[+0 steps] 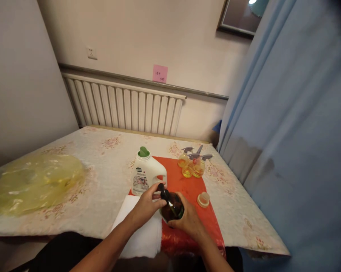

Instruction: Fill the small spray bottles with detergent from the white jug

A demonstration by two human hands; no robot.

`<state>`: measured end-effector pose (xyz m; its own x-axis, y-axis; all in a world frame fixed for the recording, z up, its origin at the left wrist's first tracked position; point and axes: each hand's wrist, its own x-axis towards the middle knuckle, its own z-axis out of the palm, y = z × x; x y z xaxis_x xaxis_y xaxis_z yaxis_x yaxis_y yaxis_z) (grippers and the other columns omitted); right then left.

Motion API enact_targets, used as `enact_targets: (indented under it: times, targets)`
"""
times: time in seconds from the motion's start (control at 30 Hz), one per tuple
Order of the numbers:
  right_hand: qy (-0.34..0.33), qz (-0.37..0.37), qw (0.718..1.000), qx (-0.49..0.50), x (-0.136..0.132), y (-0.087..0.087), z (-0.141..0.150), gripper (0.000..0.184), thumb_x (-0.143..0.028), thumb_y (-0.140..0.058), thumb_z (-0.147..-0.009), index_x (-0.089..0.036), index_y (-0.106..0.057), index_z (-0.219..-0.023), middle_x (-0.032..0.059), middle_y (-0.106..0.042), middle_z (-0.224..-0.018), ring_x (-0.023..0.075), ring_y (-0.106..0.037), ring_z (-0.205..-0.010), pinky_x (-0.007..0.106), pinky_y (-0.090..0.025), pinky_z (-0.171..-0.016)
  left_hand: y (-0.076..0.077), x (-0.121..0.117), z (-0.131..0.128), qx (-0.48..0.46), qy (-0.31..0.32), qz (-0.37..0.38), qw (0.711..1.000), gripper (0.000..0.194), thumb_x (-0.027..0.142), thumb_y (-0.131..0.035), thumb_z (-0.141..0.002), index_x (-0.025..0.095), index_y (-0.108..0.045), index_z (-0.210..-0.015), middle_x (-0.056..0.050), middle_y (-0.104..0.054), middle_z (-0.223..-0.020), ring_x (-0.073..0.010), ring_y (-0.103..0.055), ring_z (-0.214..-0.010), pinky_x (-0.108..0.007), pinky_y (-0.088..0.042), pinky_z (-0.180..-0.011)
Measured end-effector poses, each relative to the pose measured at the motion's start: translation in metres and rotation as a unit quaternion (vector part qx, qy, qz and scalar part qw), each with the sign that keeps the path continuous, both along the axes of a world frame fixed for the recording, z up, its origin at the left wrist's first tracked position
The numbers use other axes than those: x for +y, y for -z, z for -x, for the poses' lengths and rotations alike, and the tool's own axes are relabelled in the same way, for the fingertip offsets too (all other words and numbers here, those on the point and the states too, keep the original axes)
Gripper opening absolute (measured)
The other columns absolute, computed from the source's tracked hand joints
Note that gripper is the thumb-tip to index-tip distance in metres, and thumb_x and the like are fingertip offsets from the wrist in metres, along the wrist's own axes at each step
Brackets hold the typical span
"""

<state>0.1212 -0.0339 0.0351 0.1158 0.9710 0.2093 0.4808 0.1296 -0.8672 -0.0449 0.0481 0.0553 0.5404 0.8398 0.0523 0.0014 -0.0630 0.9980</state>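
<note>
A dark brown pump bottle (174,207) stands between my hands at the front of the red plastic sheet (184,185). My right hand (189,219) is wrapped round its body from the right. At its top, my left hand (151,200) has its fingers closed about the black pump head (164,192). Just behind my left hand is a white detergent jug (147,172) with a green spout and no cap on its neck. A translucent cap (203,199) rests to the right of the bottle. White cloth or paper (143,236) lies under my left forearm.
Several small spray bottles (193,166) with yellow liquid and grey triggers stand at the back right of the sheet. A crumpled yellow plastic bag (40,181) covers the table's left side. A blue curtain (286,132) hangs along the right edge; a radiator (127,104) is behind.
</note>
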Motion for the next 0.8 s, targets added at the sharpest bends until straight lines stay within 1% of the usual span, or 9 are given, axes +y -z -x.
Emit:
enact_targets:
  times: [0.07, 0.13, 0.2, 0.37, 0.5, 0.6, 0.67, 0.73, 0.8]
  targets:
    - [-0.001, 0.003, 1.000, 0.001, 0.000, 0.002, 0.001, 0.067, -0.014, -0.077, -0.056, -0.025, -0.056, -0.118, 0.0014, -0.069, -0.109, 0.0238, -0.066, -0.097, 0.034, -0.052, -0.084, 0.000, -0.001, -0.003, -0.002, -0.045, -0.007, 0.999, 0.053, 0.021, -0.067, -0.063, 0.018, -0.055, -0.114, -0.008, -0.062, -0.116, -0.0247, -0.064, -0.100, -0.038, -0.049, -0.092]
    - [-0.001, 0.013, 1.000, 0.003, 0.001, 0.003, 0.002, 0.069, -0.012, -0.078, -0.054, -0.025, -0.056, -0.118, 0.0008, -0.070, -0.107, 0.0240, -0.066, -0.096, 0.034, -0.052, -0.083, 0.000, -0.002, -0.005, 0.008, -0.074, -0.038, 0.996, 0.037, 0.021, -0.067, -0.063, 0.017, -0.058, -0.099, -0.005, -0.064, -0.102, -0.0236, -0.064, -0.095, -0.037, -0.049, -0.089]
    - [0.002, 0.017, 1.000, 0.006, 0.001, 0.004, 0.001, 0.069, -0.013, -0.078, -0.054, -0.025, -0.056, -0.119, 0.0008, -0.070, -0.107, 0.0239, -0.066, -0.095, 0.034, -0.053, -0.082, 0.001, -0.002, -0.005, 0.017, -0.064, -0.069, 0.995, 0.024, 0.022, -0.065, -0.067, 0.018, -0.060, -0.090, -0.003, -0.064, -0.092, -0.0233, -0.063, -0.094, -0.036, -0.049, -0.091]
    - [0.005, 0.012, 1.000, 0.021, 0.001, 0.002, -0.001, 0.065, -0.016, -0.078, -0.056, -0.024, -0.057, -0.117, 0.0021, -0.071, -0.107, 0.0250, -0.067, -0.094, 0.035, -0.053, -0.080, 0.008, 0.001, -0.004, -0.009, 0.021, -0.048, 0.999, 0.041, 0.022, -0.061, -0.075, 0.018, -0.062, -0.115, -0.008, -0.066, -0.117, -0.0250, -0.059, -0.116, -0.040, -0.040, -0.106]
    - [0.007, 0.004, 0.999, 0.051, 0.005, 0.001, -0.007, 0.066, -0.015, -0.077, -0.056, -0.025, -0.057, -0.118, 0.0018, -0.071, -0.108, 0.0252, -0.068, -0.094, 0.035, -0.054, -0.080, 0.020, 0.007, -0.012, -0.029, -0.015, -0.051, 0.998, 0.054, 0.023, -0.066, -0.074, 0.017, -0.056, -0.126, -0.012, -0.058, -0.132, -0.0267, -0.059, -0.117, -0.043, -0.043, -0.104]
    - [0.030, 0.010, 0.996, 0.087, 0.014, 0.001, -0.019, 0.070, -0.012, -0.077, -0.053, -0.025, -0.057, -0.119, 0.0013, -0.071, -0.108, 0.0255, -0.068, -0.095, 0.035, -0.055, -0.080, 0.035, 0.009, -0.014, 0.001, -0.044, -0.106, 0.993, 0.059, 0.024, -0.066, -0.077, 0.021, -0.050, -0.133, -0.012, -0.056, -0.136, -0.0258, -0.058, -0.119, -0.043, -0.046, -0.102]
    - [0.058, 0.016, 0.993, 0.103, 0.026, 0.001, -0.032, 0.073, -0.012, -0.077, -0.052, -0.024, -0.056, -0.120, 0.0018, -0.072, -0.107, 0.0260, -0.068, -0.096, 0.036, -0.055, -0.081, 0.050, 0.011, -0.008, 0.075, -0.058, -0.162, 0.982, 0.042, 0.026, -0.063, -0.082, 0.020, -0.058, -0.124, -0.010, -0.065, -0.120, -0.0243, -0.063, -0.108, -0.041, -0.050, -0.096]
    - [0.094, 0.017, 0.990, 0.102, 0.045, 0.000, -0.048, 0.076, -0.014, -0.077, -0.052, -0.023, -0.054, -0.124, 0.0032, -0.071, -0.108, 0.0270, -0.067, -0.099, 0.037, -0.054, -0.085, 0.072, 0.016, 0.003, 0.176, -0.050, -0.190, 0.965, 0.026, 0.029, -0.058, -0.088, 0.020, -0.065, -0.110, -0.007, -0.071, -0.094, -0.0216, -0.067, -0.085, -0.038, -0.055, -0.082]
    - [0.120, 0.008, 0.988, 0.092, 0.072, 0.001, -0.062, 0.078, -0.018, -0.078, -0.053, -0.022, -0.053, -0.127, 0.0051, -0.071, -0.111, 0.0280, -0.066, -0.103, 0.039, -0.052, -0.089, 0.098, 0.025, 0.019, 0.240, -0.059, -0.253, 0.936, 0.020, 0.030, -0.056, -0.090, 0.021, -0.067, -0.103, -0.007, -0.072, -0.094, -0.0215, -0.068, -0.084, -0.036, -0.057, -0.080]
